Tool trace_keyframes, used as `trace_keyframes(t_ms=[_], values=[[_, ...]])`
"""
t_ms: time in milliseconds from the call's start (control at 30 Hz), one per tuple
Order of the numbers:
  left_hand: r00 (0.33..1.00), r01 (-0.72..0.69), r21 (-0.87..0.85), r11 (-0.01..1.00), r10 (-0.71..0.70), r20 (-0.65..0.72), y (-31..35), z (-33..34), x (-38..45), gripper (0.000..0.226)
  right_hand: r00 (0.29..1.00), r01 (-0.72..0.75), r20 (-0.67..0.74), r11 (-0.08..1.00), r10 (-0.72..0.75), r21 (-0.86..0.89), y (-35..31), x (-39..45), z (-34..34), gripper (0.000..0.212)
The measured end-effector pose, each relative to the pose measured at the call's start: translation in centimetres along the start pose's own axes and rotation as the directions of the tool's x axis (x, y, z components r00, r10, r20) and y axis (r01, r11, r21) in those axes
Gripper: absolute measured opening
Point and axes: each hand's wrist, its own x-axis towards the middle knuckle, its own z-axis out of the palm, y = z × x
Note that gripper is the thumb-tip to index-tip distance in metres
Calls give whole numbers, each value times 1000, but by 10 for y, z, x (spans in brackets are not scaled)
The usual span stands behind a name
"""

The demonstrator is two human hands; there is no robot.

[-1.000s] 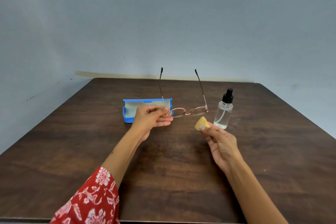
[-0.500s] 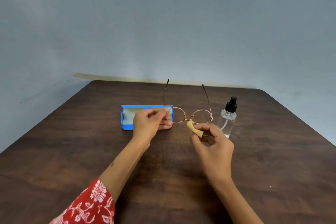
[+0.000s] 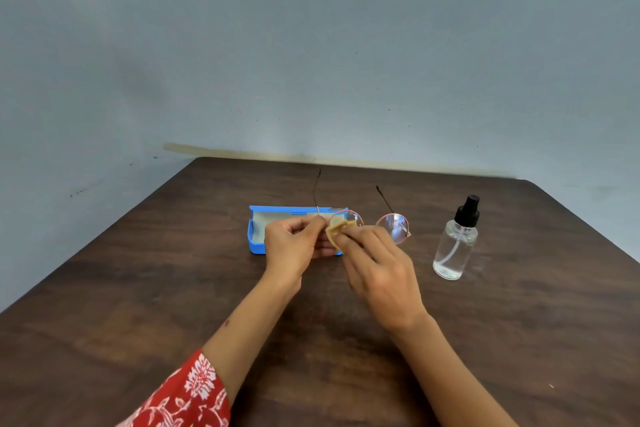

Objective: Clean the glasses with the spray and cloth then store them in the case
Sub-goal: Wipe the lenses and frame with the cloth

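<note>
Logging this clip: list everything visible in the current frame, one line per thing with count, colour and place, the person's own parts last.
glasses: 1, thin pinkish metal frame with round clear lenses, held above the table in front of the case, arms open and pointing away.
cloth: 1, tan, pressed against the lens nearer the left hand.
case: 1, blue with pale lining, lying open on the table behind the left hand.
spray bottle: 1, clear with black pump top, upright on the table to the right of the glasses.
table: 1, dark brown wood.
wall: grey-blue, behind the table.
sleeve: 1, red with white flowers, on the left arm.
left hand: pinches the glasses at the hinge.
right hand: holds the cloth to the lens.
</note>
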Motion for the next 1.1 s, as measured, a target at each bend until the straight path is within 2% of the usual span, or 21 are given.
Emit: trace_keyframes(t_ms=[100, 200, 300, 433, 533, 667, 933, 1100], values=[[999, 11, 13, 1000, -10, -49, 0, -4, 5, 15, 998, -68, 15, 998, 68, 1, 5, -4, 0, 13], [998, 10, 53, 999, -7, -60, -1, -5, 6, 11, 984, -177, -19, 984, 177, 14, 7, -4, -2, 23], [999, -10, 62, 998, 14, -53, -4, -4, 5, 16, 989, -138, -47, 990, 140, 40, -2, -3, 2, 19], [996, -73, 90, 993, 78, -52, -5, -5, 5, 16, 998, -55, -13, 997, 56, 56, -9, -3, 2, 22], [995, -76, 123, 990, 84, -60, -5, -8, 7, 10, 994, -95, -54, 995, 94, -33, -3, -5, -1, 14], [995, -71, 152, 986, 81, -58, -4, -7, 7, 10, 986, -132, -113, 990, 125, -52, 1, -3, 1, 19], [993, -105, 144, 984, 112, -41, -3, -7, 4, 16, 995, -103, 2, 994, 103, 42, -8, -7, 7, 21], [994, -65, 157, 986, 77, -75, -5, -8, 9, 10, 981, -188, -48, 981, 190, 39, -6, -1, 8, 21]])
